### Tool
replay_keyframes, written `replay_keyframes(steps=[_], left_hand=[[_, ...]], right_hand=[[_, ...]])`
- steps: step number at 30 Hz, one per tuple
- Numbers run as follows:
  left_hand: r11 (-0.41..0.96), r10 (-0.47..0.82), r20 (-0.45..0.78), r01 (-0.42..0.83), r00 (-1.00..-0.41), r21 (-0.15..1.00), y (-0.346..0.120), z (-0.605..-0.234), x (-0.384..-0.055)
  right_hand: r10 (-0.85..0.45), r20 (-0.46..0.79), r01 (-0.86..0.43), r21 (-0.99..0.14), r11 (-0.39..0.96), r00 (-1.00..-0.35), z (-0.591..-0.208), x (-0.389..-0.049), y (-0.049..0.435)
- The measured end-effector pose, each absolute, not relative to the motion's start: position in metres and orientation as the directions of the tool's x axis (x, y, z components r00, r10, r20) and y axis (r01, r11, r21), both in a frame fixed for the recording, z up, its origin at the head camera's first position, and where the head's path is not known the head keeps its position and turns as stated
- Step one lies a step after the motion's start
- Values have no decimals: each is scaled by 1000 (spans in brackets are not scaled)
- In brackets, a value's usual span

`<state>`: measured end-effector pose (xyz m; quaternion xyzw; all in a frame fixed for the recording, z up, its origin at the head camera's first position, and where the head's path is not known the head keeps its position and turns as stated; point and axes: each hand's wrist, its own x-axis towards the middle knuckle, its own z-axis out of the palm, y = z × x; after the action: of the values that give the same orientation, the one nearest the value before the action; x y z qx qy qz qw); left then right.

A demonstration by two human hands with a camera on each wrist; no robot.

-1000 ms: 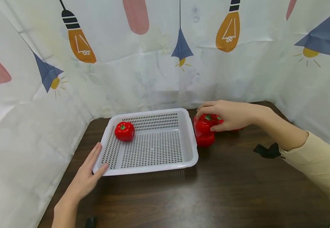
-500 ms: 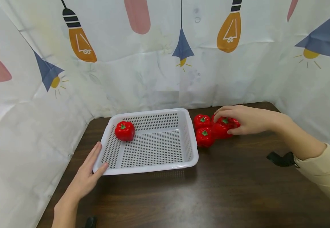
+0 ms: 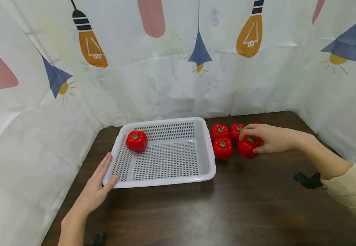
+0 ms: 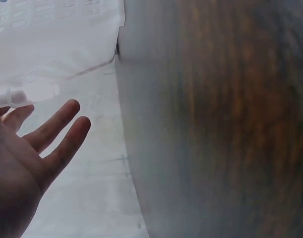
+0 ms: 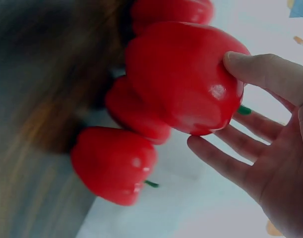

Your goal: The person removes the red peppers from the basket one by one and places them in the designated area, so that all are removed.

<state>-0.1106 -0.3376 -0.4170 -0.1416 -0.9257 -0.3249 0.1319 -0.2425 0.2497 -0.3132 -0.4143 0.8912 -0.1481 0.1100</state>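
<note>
My right hand (image 3: 268, 136) holds a shiny red bell pepper (image 3: 248, 146) with a green stem, at the right end of a group of like peppers. Its thumb and fingertips press the pepper's sides in the right wrist view, where the pepper (image 5: 183, 77) hangs in front of others. My left hand (image 3: 92, 191) rests against the front left corner of a white perforated plastic basket (image 3: 165, 181), fingers straight along the rim. The left wrist view shows two extended fingers (image 4: 67, 141) apart from the basket. Inside the basket, at the back left, sits one red bell pepper (image 3: 137, 141).
Right of the basket stand more red bell peppers: one at the back (image 3: 219, 131), one in front (image 3: 223, 148) and another pepper (image 3: 236, 131) beside them. A further pepper (image 3: 255, 123) is mostly hidden behind my right hand. A patterned white cloth (image 3: 153, 92) rises behind the dark wooden table (image 3: 227, 205).
My right hand has carried the pepper rightward and slightly toward me, from above the peppers beside the basket, uncovering them. My left hand and the basket have stayed in place.
</note>
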Motion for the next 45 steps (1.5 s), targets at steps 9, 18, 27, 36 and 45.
replay_keyframes(steps=[9,18,27,36,45], left_hand=[[753,171,324,335,-931,566,-336,-417,-110],[755,171,332,340,-928,561,-335,-417,-111],[761,162,313,320,-936,564,-336,-417,-110],[760,174,298,320,-939,565,-334,-414,-111],[768,165,281,302,-945,565,-336,-414,-109]], right_hand=[[-754,-98,-663,-412,625,-650,-337,-241,254],[-757,-88,-667,-415,619,-647,-346,-242,256],[-763,-25,-701,-376,606,-646,-358,-246,253],[-736,6,-693,-341,635,-677,-363,-249,253],[-740,38,-705,-342,621,-671,-365,-251,250]])
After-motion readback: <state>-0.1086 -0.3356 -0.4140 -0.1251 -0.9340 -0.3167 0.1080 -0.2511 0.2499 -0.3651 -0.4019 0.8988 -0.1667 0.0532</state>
